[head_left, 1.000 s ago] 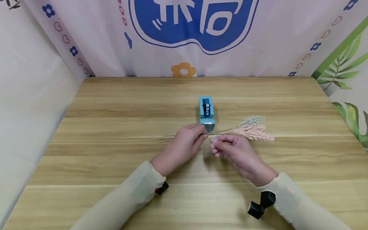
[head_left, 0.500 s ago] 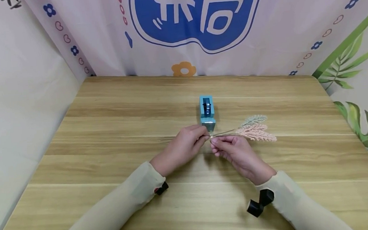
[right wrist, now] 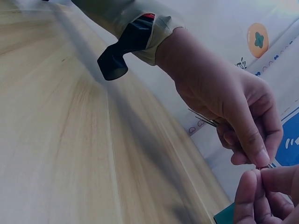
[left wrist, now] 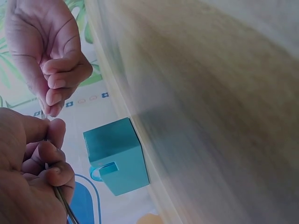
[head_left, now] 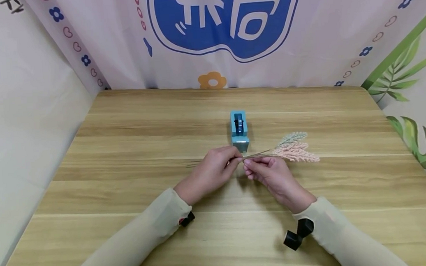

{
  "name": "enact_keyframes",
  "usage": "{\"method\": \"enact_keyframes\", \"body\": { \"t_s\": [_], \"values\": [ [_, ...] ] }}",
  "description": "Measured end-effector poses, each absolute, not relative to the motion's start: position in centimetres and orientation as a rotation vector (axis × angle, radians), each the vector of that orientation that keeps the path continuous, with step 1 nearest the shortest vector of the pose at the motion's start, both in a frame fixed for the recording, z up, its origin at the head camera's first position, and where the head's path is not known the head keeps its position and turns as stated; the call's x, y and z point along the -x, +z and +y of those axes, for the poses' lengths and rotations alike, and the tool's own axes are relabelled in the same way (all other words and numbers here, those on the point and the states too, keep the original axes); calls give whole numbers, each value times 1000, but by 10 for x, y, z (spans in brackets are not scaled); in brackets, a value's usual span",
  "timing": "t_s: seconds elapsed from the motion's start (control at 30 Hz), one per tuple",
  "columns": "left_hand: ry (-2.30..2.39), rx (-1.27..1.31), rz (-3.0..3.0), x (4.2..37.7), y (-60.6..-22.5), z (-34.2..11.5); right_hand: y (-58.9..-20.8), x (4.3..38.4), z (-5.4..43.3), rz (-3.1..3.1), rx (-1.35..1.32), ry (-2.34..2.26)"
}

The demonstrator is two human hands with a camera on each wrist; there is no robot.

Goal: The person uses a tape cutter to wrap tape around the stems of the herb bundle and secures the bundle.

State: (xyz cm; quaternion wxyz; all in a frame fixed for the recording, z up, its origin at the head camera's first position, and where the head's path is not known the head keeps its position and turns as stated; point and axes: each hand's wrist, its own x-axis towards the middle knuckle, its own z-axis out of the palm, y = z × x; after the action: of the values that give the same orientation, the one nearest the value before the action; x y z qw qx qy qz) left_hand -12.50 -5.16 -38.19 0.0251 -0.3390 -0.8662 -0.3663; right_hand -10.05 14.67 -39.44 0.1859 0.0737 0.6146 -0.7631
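Observation:
My left hand grips a bunch of thin stems, thumb and fingertips curled round them in the middle of the table. The stems end at the right in fluffy artificial flower sprays, a pale pink spray and a pale green spray. My right hand sits just right of the left, thumb and forefinger pinched together at the stems. A small pale bit of what looks like clear tape shows at its fingertips in the left wrist view. The loose stem ends stick out behind the left hand.
A blue tape dispenser with a roll in it stands right behind the hands, its cutting end toward them. The wooden table meets a printed cloth at the back. Black wrist cameras jut from the sleeves.
Both hands keep their place at the stems, with small shifts of the right hand and wrist. The flower sprays bob slightly. A glint at the right fingertips half a second ago has faded.

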Motion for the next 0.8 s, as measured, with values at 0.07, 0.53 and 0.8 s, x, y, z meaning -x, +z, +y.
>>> {"method": "enact_keyframes", "body": {
  "t_s": [0.07,0.53,0.8],
  "values": [
    [-1140,1038,-2691,125,-382,-52,-395,100,147,1731,-204,-2156],
    [-1144,1053,-2672,124,-382,-54,-396,101,142,1737,-210,-2178],
    [-1122,1053,-2631,125,-379,-55,-398,99,139,1786,-219,-2113]
  ]
}}
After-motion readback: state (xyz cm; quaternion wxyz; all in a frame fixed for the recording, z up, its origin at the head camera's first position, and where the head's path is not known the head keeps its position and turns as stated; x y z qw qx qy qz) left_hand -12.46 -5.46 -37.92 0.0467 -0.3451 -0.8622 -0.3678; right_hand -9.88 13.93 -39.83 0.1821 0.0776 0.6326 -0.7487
